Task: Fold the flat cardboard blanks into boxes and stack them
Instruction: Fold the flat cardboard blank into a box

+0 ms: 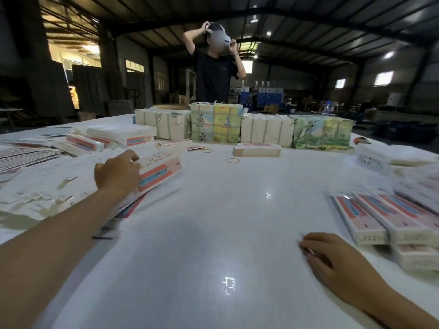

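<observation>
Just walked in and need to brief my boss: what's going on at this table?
A person is folding cartons at a glossy white table. Their left hand grips a flat pink-and-white printed cardboard blank on the pile of blanks at the left. Their right hand rests on the table, holding nothing. Finished pink-and-white boxes are stacked at the right.

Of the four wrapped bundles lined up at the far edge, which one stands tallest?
The yellow-and-green printed bundle, second from the left. Its top rises above the two plain white bundles flanking it and the green landscape-printed bundle at the right end.
</observation>
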`<state>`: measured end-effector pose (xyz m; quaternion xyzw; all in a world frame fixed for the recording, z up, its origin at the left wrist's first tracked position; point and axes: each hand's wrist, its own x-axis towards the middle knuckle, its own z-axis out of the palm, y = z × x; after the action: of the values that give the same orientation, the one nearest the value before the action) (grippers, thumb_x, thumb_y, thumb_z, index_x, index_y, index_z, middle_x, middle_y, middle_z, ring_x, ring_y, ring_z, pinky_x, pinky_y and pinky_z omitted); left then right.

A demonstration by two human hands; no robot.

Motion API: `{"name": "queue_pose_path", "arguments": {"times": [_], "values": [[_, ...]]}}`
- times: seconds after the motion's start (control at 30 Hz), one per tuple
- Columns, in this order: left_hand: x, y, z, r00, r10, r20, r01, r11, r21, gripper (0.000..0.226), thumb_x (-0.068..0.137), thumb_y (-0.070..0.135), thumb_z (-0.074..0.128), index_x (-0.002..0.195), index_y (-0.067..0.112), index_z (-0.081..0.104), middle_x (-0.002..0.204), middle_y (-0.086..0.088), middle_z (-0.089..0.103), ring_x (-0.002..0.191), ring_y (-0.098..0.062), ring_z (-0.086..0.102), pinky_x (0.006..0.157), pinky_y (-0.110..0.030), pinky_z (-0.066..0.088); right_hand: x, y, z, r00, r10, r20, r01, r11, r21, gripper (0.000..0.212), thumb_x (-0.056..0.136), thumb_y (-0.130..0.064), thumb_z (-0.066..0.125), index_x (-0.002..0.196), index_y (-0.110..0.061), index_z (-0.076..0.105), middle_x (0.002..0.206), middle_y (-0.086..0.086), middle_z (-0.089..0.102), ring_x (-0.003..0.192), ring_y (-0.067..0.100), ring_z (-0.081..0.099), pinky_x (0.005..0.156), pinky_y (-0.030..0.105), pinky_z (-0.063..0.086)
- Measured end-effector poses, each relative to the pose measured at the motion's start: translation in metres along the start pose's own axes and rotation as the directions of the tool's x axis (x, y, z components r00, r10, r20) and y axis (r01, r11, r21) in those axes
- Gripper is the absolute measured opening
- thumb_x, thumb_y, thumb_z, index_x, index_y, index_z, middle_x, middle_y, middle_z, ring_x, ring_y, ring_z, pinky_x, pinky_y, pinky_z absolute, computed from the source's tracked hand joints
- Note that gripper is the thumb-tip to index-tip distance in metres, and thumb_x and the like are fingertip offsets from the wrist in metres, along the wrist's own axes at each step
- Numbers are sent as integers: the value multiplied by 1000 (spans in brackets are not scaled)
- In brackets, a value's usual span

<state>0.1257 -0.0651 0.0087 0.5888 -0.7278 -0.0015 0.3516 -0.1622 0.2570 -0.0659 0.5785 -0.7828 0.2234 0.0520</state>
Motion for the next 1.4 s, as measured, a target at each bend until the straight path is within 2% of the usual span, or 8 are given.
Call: {"name": "queue_pose_path", "arguments": {"times": [0.17, 0.33, 0.6, 0.8, 1.07, 1.17, 1.3, 1.4], "values": [[-57, 76, -12, 919, 206, 337, 60, 770, -635, 12, 93, 17, 55, 93, 22, 66, 95, 2, 68, 72, -13, 68, 50, -23, 50, 0, -2, -9, 963, 252, -91, -181, 864, 470, 36, 94, -23, 56, 130, -24, 54, 120, -7, 62, 92, 10, 63, 81, 23, 50], [-130, 133, -1, 661, 502, 558, -17, 753, -658, 19, 93, 19, 55, 83, 30, 68, 81, 11, 70, 67, -10, 70, 51, -18, 50, 3, 0, -29, 849, 457, 267, -299, -1, 954, 27, 93, -29, 55, 112, -10, 55, 70, 9, 70, 45, 19, 57, 35, 23, 39], [-172, 135, 28, 703, 533, 470, -280, 816, -506, 16, 92, 37, 53, 104, 33, 63, 105, 9, 65, 85, -10, 63, 78, -32, 55, -6, -2, -30, 869, 470, 155, -335, 327, 884, 17, 92, -6, 57, 101, -19, 50, 66, 12, 70, 43, 20, 56, 35, 24, 40], [-198, 157, 23, 596, 695, 401, -666, 707, -236, 112, 53, 94, 27, 144, 31, 25, 132, 12, 42, 103, -8, 44, 91, -26, 41, -10, -12, -31, 908, 419, 10, -204, 420, 884, 42, 93, -10, 58, 112, -45, 43, 72, 6, 68, 50, 10, 63, 44, 19, 46], [-205, 161, 18, 772, 630, 83, -602, 767, -222, 87, 63, 71, 64, 131, 20, 44, 109, 1, 55, 82, -11, 48, 71, -22, 41, -14, -12, -24, 940, 236, -248, -85, 863, 497, 42, 98, -31, 47, 140, -30, 43, 114, -5, 55, 88, 8, 59, 75, 22, 54], [-207, 160, 17, 777, 628, -36, -624, 762, -171, 86, 58, 64, 74, 123, 11, 56, 99, -7, 61, 75, -18, 54, 65, -27, 44, -15, -15, -23, 954, 257, -152, -120, 797, 592, 33, 95, -31, 53, 128, -36, 53, 107, -11, 55, 83, 8, 60, 70, 17, 50], [-207, 159, 16, 775, 627, 82, -618, 778, -114, 88, 66, 73, 59, 136, 23, 38, 115, 4, 54, 89, -12, 52, 79, -25, 47, -12, -15, -32, 929, 312, 198, -258, 163, 952, 18, 89, -12, 60, 102, -23, 67, 89, 2, 71, 78, 18, 63, 55, 25, 50], [-203, 156, 15, 743, 659, 113, -642, 751, -154, 85, 67, 73, 58, 134, 27, 34, 116, 7, 51, 88, -10, 49, 82, -24, 46, -12, -8, -36, 951, 237, 198, -242, 169, 956, 9, 87, -8, 61, 92, -16, 65, 91, 9, 72, 74, 17, 64, 57, 26, 51]]}}
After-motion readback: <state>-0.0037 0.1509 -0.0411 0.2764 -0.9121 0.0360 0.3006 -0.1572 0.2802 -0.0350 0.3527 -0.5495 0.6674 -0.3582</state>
